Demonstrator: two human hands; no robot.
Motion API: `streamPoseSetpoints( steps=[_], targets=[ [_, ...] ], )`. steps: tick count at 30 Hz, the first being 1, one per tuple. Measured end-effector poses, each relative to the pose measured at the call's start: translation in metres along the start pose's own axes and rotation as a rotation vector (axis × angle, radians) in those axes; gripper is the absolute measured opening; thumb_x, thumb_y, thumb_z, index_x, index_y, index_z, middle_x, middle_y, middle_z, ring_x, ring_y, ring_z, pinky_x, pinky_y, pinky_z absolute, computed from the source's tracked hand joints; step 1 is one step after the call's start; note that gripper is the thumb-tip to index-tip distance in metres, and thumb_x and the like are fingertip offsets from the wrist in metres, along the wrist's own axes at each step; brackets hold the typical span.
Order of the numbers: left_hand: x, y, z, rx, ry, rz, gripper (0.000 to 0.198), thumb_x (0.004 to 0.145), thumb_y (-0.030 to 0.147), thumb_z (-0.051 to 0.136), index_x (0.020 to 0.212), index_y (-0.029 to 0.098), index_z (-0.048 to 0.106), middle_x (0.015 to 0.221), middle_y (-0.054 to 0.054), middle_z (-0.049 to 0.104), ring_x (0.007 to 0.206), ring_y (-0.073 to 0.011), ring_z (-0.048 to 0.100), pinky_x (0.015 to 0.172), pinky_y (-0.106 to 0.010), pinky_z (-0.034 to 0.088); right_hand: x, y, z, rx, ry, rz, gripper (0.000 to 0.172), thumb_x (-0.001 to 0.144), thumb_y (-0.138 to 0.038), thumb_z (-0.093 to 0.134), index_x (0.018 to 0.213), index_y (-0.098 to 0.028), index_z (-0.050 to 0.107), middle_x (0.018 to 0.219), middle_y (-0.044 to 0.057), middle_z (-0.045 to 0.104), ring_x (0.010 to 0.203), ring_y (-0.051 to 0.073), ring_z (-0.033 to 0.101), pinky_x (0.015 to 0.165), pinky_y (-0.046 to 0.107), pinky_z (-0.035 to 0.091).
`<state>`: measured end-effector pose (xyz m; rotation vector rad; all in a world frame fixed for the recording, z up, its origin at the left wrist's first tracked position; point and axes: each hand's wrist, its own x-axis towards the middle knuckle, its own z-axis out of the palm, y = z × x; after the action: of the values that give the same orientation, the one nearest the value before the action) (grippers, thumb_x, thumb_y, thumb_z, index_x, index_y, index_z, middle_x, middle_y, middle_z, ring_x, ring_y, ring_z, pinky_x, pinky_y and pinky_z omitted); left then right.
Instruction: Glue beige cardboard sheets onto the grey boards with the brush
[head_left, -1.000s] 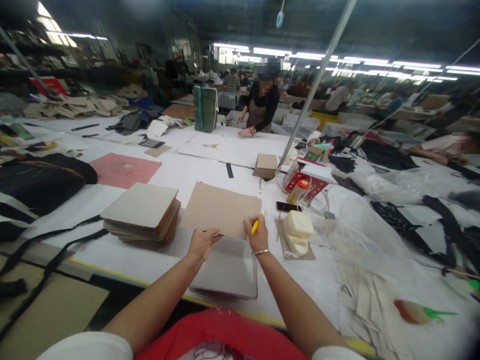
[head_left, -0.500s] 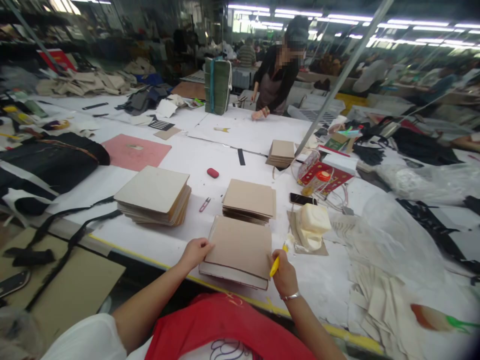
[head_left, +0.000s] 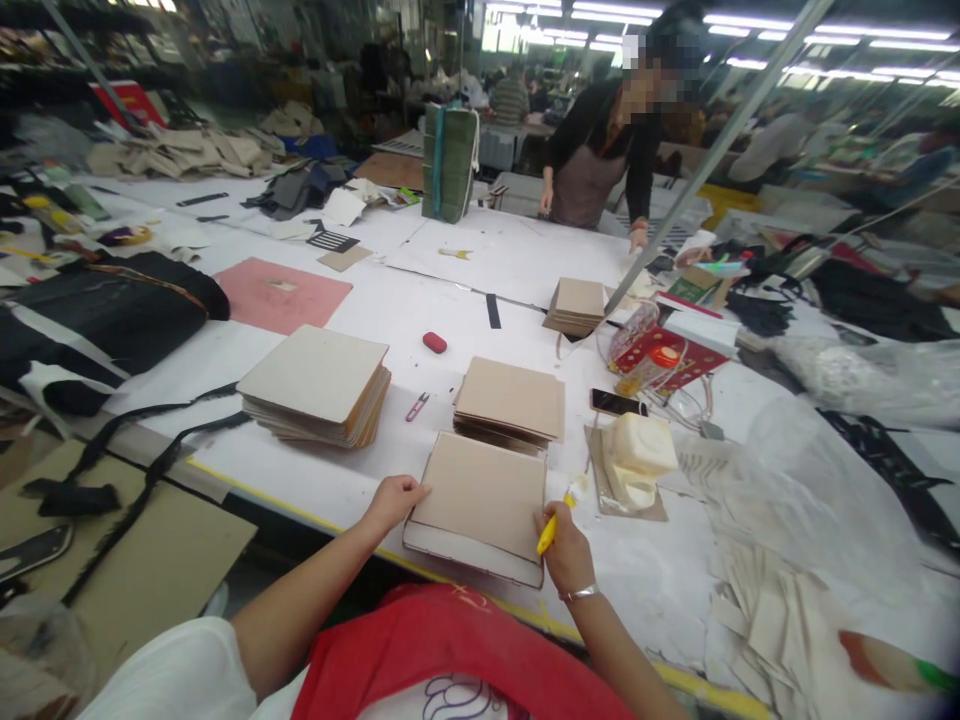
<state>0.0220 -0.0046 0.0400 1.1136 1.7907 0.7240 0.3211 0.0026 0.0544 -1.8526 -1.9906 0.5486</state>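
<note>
A tan cardboard sheet lies in front of me on another board, whose pale near strip shows beyond the sheet's near edge. My left hand pinches the sheet's left edge between thumb and fingers. At the right edge, the fingertips of my right hand touch the sheet while the hand grips a brush with a yellow handle. The brush's pale bristle end points away from me. Just behind lies a stack of tan cardboard; a taller stack of grey-topped boards is to the left.
Right of the brush, a cut-open whitish plastic container rests on cardboard near a phone. Thread snips and a red case lie between the stacks. A slanted metal pole rises at right. A co-worker stands across the table.
The view has shifted slightly, so the table's things appear farther right. Both hands keep their holds at the sheet's edges. The co-worker has moved right, one arm now reaching towards the pole.
</note>
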Motion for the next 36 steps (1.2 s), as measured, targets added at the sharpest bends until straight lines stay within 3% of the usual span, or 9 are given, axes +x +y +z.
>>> streamPoseSetpoints(
  steps=[9,18,31,36],
  targets=[
    [0.002,0.002,-0.002,0.095,-0.076,0.019,0.038,0.062,0.052,0.051,0.049,0.017,0.044,0.040,0.007,0.035,0.039,-0.0073,0.030,0.040,-0.020,0.021,0.001,-0.002,-0.003,-0.054,-0.070,0.077,0.014,0.083,-0.032,0.039,0.089,-0.019,0.043,0.061,-0.001,0.054,0.053,0.013,0.051,0.049,0.020,0.026],
    [0.005,0.001,-0.002,0.082,-0.113,-0.024,0.039,0.062,0.054,0.052,0.050,0.018,0.043,0.038,0.008,0.032,0.035,-0.0066,0.026,0.037,-0.019,0.019,0.005,-0.010,-0.009,-0.104,-0.136,0.149,0.014,0.083,-0.029,0.044,0.092,-0.019,0.044,0.063,-0.001,0.054,0.054,0.011,0.049,0.049,0.020,0.022],
    [0.015,0.003,-0.007,0.178,-0.070,-0.005,0.033,0.061,0.046,0.054,0.049,0.017,0.047,0.043,0.004,0.043,0.043,-0.0082,0.036,0.043,-0.021,0.026,0.010,-0.012,-0.005,-0.237,-0.171,0.072,0.019,0.084,-0.034,0.041,0.093,-0.018,0.043,0.058,-0.001,0.050,0.049,0.010,0.043,0.047,0.020,0.018],
    [0.019,0.007,-0.016,0.318,-0.139,0.060,0.033,0.059,0.045,0.056,0.047,0.017,0.047,0.042,0.005,0.039,0.045,-0.0085,0.035,0.045,-0.022,0.024,0.010,-0.013,-0.006,-0.292,-0.178,0.055,0.021,0.084,-0.035,0.041,0.095,-0.017,0.043,0.059,0.000,0.051,0.049,0.010,0.044,0.047,0.020,0.019]
  ],
)
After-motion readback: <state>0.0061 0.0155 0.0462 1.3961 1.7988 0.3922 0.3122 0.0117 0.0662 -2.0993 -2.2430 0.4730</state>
